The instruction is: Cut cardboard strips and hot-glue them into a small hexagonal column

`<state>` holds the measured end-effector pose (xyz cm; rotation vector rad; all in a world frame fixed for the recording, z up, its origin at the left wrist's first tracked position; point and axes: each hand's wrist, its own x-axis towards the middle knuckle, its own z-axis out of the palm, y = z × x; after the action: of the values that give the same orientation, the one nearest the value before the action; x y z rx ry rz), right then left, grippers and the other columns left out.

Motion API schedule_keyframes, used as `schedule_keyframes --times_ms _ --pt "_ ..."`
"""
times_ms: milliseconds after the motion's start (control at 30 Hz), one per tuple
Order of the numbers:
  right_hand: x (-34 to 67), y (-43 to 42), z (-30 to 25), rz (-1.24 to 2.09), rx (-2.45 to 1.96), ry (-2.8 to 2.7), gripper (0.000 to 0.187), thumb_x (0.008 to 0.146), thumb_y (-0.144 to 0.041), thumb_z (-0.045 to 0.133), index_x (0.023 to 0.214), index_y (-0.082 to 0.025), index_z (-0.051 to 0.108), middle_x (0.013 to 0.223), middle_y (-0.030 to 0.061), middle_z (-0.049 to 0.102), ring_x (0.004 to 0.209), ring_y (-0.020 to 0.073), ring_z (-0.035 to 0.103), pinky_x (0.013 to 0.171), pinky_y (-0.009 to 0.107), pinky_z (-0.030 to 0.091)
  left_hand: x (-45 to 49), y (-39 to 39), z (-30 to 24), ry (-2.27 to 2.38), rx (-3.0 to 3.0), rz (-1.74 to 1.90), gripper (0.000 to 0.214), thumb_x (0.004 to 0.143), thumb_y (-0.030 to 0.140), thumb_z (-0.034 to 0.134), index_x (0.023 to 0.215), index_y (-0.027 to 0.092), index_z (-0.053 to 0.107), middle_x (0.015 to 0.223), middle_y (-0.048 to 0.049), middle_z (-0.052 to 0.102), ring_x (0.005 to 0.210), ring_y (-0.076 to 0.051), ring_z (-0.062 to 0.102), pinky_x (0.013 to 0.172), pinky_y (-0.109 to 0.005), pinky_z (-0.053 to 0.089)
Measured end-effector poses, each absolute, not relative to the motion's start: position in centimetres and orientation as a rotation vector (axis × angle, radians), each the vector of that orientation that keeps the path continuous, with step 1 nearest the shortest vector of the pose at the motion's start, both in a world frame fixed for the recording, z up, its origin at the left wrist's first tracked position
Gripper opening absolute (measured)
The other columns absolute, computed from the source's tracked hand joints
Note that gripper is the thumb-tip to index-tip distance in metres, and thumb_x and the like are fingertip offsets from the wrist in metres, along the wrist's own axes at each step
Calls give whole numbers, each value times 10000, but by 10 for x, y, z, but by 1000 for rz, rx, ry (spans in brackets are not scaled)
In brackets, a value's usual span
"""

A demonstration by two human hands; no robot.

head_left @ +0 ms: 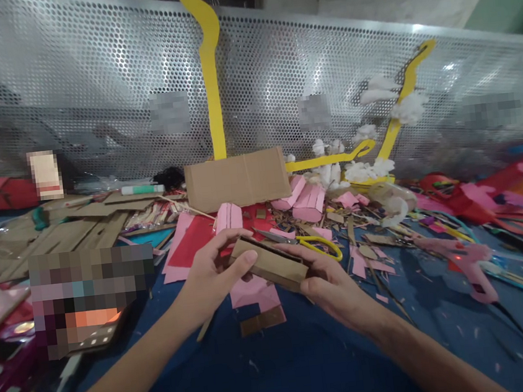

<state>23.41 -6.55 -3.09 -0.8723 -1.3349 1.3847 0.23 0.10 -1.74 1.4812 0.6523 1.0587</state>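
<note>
Both hands hold a small folded cardboard box [275, 264] above the blue table surface. My left hand [219, 263] grips its left end, thumb on the near face and fingers behind. My right hand [329, 279] closes on the right end, with the thumb near the lower corner. A dark gap shows along the box's upper edge. Just behind it lie scissors with yellow handles [325, 246], partly hidden by the hands. Below the box are a piece of pink paper [253, 293] and a brown cardboard strip [261, 322].
A pink glue gun [459, 256] with a cord lies at right. Cardboard sheets [73, 234] pile up at left. A larger cardboard piece [236, 180] and a yellow curved strip [213, 89] stand before the perforated metal panel [259, 84]. Paper scraps and pink paper shapes [307, 202] lie behind.
</note>
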Motion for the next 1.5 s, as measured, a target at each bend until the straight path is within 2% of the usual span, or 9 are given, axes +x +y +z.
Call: schedule_keyframes --times_ms 300,633,800,1000,1200,1267,1367,1433,1500 --pt "233 -68 -34 1309 -902 -1318 525 883 -363 805 1387 -307 672 1449 74 675 1320 299 619 1146 475 442 2 -2 -15 642 1512 1074 365 939 420 760 1209 208 636 982 -24 644 746 -125 625 667 -268 572" --pt "229 -69 -26 1428 -867 -1257 604 807 -266 745 1404 -278 657 1453 89 669 1317 308 626 1146 497 451 5 0 -16 668 1405 1091 413 937 442 749 1259 207 638 1059 -44 654 710 -114 629 651 -266 566" --pt "228 -71 -25 1400 -870 -1259 568 853 -332 778 1402 -304 636 1494 87 634 1364 293 589 1181 504 420 9 -6 -18 680 1234 1057 642 754 351 928 1294 218 606 1015 -44 699 854 -184 672 737 -293 558" --pt "227 -73 -25 1419 -929 -1353 502 905 -364 799 1376 -307 634 1476 82 639 1341 267 605 1110 452 492 13 -10 -16 729 1153 1109 568 707 327 959 1174 206 661 1058 -61 753 1049 -247 690 933 -362 542" --pt "222 -70 -25 1518 -894 -1274 441 909 -407 804 1291 -244 657 1132 80 785 1000 219 780 955 394 585 8 -2 -11 655 913 1161 421 767 369 925 1072 200 690 1100 -73 751 963 -207 706 812 -304 592" --pt "225 -67 -24 1347 -976 -1294 345 955 -472 744 1169 -207 692 929 47 778 794 179 776 780 313 603 4 0 -6 679 823 1124 392 811 407 888 1073 193 690 1037 -81 754 898 -207 713 755 -301 602" --pt "240 -60 -22 988 -1222 -1436 384 1032 -565 581 1010 -195 683 654 -30 659 441 114 588 473 242 474 -1 0 2 741 709 1049 342 915 432 783 1142 194 686 1041 -104 763 878 -215 728 705 -295 616" --pt "255 -55 -19 635 -1518 -1631 502 1093 -585 373 893 -212 643 553 -42 592 384 127 526 432 258 442 -3 0 5 739 659 1003 304 953 420 736 1142 187 689 1054 -116 763 855 -206 730 694 -288 624" --pt "272 -50 -15 469 -1616 -1681 469 1091 -531 384 839 -220 628 603 2 641 499 178 621 525 300 504 -4 1 4 682 630 946 270 973 404 703 1119 177 693 1069 -129 761 849 -208 736 709 -297 636"
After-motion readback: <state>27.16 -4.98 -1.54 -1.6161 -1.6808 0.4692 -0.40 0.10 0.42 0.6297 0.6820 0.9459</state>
